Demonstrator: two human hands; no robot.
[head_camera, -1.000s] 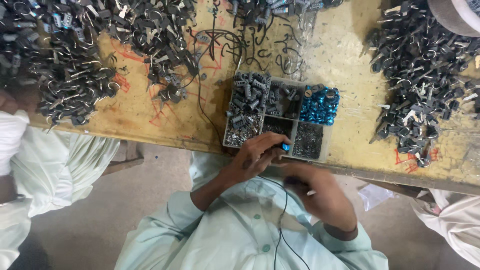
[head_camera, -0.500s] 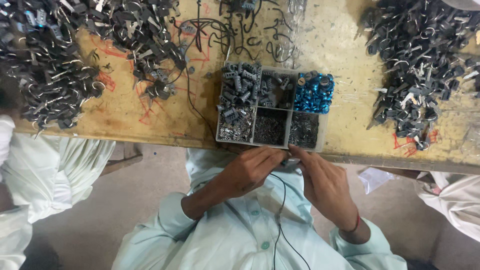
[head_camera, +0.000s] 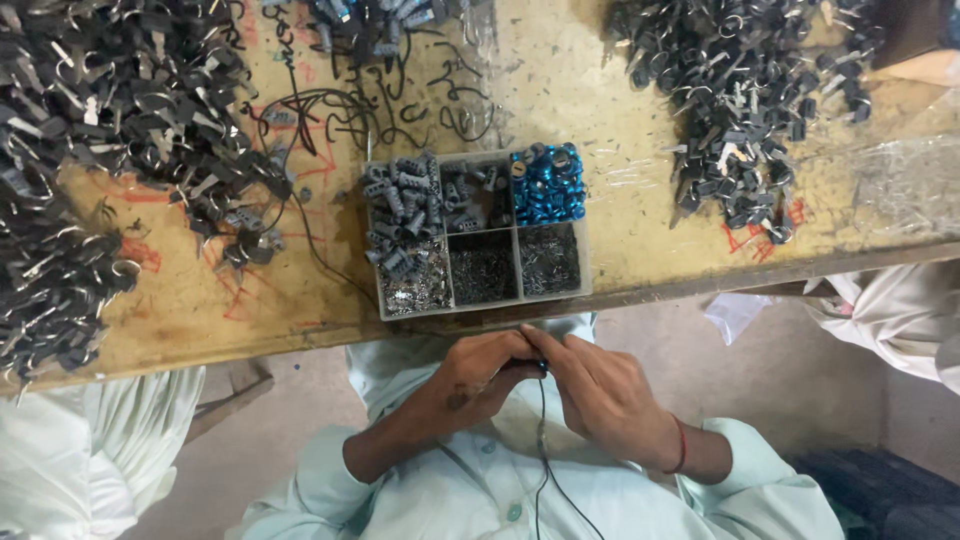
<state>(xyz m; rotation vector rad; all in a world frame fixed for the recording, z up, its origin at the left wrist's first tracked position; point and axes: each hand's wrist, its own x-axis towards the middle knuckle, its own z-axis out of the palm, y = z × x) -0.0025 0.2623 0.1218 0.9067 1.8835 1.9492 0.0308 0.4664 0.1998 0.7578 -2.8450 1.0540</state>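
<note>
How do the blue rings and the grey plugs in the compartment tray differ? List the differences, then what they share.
The blue rings are shiny, round and bright; the grey plugs are dull, longer and cylindrical. The rings fill the tray's top-right compartment; the plugs fill its left one. Both are loosely heaped small parts in one tray.

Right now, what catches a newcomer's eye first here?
The bright blue rings in the top right compartment of the parts tray at the bench edge. Below it, the left hand and right hand pinch a small dark part with a thin black wire. Dark metal piles flank the tray.
</note>
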